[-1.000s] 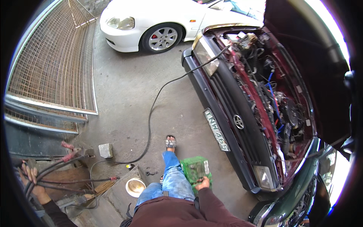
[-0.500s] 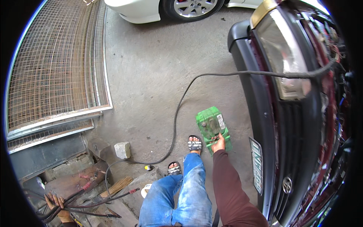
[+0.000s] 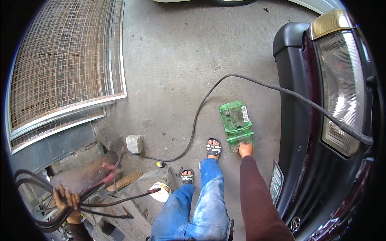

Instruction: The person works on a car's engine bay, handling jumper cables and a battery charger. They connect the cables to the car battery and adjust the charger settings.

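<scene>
At the lower left my left hand [image 3: 68,203] is closed round a bundle of thick black cables [image 3: 79,200], some with red sleeves near their ends. My right hand [image 3: 245,149] grips the near end of a green car battery [image 3: 233,130], arm stretched forward to the right of my feet. Dirt darkens the battery's top, and a white label sits near its far edge. My right fingers are partly hidden, and I cannot tell whether the battery touches the floor. One long black cable [image 3: 196,116] arcs past the battery's far side toward the car.
The dark red car's black bumper [image 3: 295,120] and headlight [image 3: 341,88] stand close on the right. At left are a wire-mesh panel [image 3: 68,60], a concrete block [image 3: 134,143], a straw broom [image 3: 125,181] and a white tub [image 3: 160,192]. Another car's wheel [image 3: 235,2] shows at the top.
The view has shifted. My right hand is now at the battery's near end rather than over its top. My left hand, with the cables, sits slightly higher and further right in view.
</scene>
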### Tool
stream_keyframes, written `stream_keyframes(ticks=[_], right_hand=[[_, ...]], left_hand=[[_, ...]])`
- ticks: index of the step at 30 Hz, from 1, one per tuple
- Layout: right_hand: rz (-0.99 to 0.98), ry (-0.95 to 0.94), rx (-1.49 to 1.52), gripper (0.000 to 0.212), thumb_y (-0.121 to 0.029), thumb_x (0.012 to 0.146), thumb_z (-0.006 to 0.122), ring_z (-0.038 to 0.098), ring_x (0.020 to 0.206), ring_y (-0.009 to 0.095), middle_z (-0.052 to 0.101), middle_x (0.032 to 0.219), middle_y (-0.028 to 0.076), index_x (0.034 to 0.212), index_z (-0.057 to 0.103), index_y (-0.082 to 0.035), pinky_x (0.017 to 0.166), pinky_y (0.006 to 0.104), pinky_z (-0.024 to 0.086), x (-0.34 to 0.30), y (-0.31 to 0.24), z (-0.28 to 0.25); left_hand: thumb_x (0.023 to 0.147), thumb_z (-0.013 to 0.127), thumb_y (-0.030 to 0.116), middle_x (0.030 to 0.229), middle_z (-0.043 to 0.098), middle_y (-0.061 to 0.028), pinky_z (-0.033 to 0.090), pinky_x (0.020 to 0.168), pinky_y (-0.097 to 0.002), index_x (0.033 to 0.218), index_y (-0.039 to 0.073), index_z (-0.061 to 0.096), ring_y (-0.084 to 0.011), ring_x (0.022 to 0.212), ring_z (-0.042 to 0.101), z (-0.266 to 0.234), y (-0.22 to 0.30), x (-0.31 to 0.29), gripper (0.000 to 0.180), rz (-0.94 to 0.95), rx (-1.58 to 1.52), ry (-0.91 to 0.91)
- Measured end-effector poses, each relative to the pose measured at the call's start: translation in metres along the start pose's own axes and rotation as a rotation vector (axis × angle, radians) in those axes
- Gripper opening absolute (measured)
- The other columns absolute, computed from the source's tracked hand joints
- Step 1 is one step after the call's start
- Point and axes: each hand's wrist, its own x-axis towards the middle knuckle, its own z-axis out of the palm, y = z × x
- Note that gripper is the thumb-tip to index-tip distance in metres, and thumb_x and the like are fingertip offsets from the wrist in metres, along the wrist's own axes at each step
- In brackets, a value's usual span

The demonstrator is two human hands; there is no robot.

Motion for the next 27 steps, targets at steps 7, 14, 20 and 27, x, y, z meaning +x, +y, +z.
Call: stream_keyframes(ticks=[7,14,20,27], right_hand=[[-0.297,-0.839,-0.495,0.052,-0.036,0.095,0.070,0.071,0.107,0.031,0.074,0.118,0.022,0.126,0.068,0.005,0.098,0.0404,0.053,-0.198,-0.043,-0.028],[-0.317,-0.752,0.172,0.059,-0.054,0.101,0.056,0.070,0.099,0.030,0.072,0.104,0.022,0.113,0.067,0.004,0.081,0.0407,0.056,-0.355,-0.105,0.044],[0.238,-0.979,0.503,0.094,-0.075,0.090,0.058,0.061,0.113,0.036,0.060,0.130,0.023,0.148,0.045,-0.003,0.088,0.0545,0.052,-0.427,-0.211,0.038],[0.237,-1.094,1.140,0.080,-0.066,0.098,0.041,0.054,0.124,0.039,0.055,0.136,0.022,0.144,0.044,-0.001,0.110,0.0585,0.038,-0.507,-0.209,0.006]], left_hand=[[0.113,0.035,0.047,0.047,0.044,-0.0019,0.047,0.051,-0.0324,0.087,0.015,0.040,-0.0161,0.029,0.036,0.036,-0.014,-0.026,0.041,-0.048,-0.198,-0.333],[0.112,0.034,0.049,0.049,0.050,-0.0054,0.049,0.063,-0.0391,0.088,0.014,0.040,-0.0209,0.033,0.045,0.044,-0.001,-0.056,0.043,-0.035,-0.485,-0.621],[0.111,0.038,0.050,0.049,0.055,-0.0069,0.051,0.062,-0.0390,0.085,0.014,0.039,-0.0208,0.033,0.051,0.030,0.032,-0.070,0.044,0.041,-0.802,-0.990],[0.110,0.041,0.051,0.048,0.053,-0.0050,0.049,0.062,-0.0376,0.083,0.014,0.041,-0.0197,0.035,0.050,0.012,0.087,-0.077,0.045,0.180,-0.939,-1.118]])
